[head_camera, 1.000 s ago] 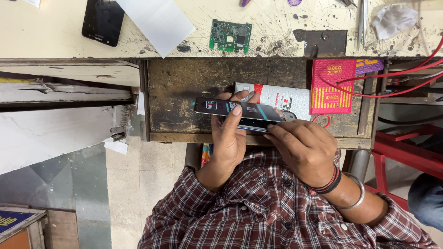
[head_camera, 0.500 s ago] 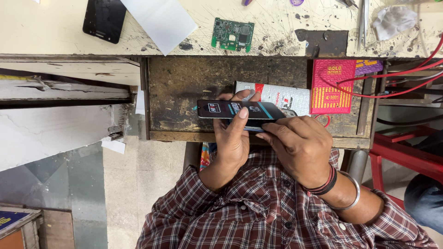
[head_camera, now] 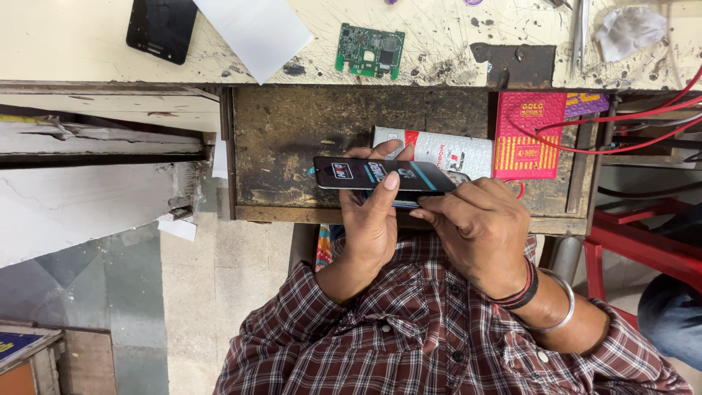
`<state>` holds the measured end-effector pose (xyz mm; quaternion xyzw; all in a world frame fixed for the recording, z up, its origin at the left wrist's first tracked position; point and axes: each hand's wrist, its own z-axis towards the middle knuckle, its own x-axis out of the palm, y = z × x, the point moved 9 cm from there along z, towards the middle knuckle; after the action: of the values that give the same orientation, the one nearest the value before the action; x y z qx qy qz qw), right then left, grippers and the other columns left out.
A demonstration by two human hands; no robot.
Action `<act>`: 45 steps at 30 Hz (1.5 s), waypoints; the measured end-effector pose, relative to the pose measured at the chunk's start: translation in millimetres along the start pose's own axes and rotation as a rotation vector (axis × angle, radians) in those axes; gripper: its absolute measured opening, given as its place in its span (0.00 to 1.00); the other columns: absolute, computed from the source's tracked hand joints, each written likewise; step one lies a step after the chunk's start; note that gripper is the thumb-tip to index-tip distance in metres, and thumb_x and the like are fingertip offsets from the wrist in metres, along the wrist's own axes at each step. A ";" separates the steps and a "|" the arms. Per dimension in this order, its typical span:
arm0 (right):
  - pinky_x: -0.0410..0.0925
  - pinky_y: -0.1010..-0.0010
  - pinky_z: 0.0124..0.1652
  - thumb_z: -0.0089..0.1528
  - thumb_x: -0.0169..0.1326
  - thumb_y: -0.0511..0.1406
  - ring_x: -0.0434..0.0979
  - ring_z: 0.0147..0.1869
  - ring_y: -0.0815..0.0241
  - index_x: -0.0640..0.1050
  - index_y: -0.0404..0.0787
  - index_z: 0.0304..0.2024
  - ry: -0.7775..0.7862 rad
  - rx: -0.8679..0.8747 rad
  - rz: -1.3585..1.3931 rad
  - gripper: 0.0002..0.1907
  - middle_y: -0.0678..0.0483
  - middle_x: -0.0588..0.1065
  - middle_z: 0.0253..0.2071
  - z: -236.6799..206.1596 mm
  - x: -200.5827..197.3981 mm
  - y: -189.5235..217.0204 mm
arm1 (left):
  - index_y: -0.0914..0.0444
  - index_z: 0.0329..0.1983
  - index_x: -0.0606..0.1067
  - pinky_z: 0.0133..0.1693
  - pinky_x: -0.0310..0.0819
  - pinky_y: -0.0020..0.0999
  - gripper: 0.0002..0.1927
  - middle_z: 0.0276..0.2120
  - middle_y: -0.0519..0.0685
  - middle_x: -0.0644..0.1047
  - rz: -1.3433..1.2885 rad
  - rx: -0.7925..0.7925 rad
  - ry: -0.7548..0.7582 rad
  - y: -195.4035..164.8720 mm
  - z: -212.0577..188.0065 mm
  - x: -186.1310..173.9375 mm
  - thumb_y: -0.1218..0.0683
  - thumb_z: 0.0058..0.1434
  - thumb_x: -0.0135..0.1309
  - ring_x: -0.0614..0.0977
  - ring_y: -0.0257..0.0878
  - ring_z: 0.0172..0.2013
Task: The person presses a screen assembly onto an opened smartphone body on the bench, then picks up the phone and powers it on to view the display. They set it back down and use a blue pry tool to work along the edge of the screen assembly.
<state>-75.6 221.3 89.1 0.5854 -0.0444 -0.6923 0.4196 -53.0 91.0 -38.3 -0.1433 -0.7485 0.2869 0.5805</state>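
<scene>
Hands, left (head_camera: 373,219) and right (head_camera: 479,230), grip dark phone (head_camera: 380,174) above open drawer (head_camera: 292,146); scarred workbench (head_camera: 439,44).

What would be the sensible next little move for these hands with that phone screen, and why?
Probably press the right end down. The left hand grips the black phone screen with its thumb on top, over a blue phone body beneath, while the right hand fingers sit at the right end, which seems not seated flush.
</scene>
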 end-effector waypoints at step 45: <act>0.70 0.65 0.37 0.55 0.69 0.35 0.79 0.39 0.56 0.83 0.41 0.43 -0.021 -0.038 -0.077 0.15 0.54 0.79 0.37 -12.3 -16.7 -2.9 | 0.59 0.65 0.60 0.70 0.67 0.51 0.25 0.65 0.60 0.68 0.008 -0.013 -0.020 -2.1 3.8 0.1 0.63 0.69 0.55 0.70 0.57 0.69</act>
<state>-67.4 239.0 96.6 0.5715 -0.0132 -0.7146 0.4031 -56.4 88.4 -37.5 -0.1472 -0.7556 0.2856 0.5709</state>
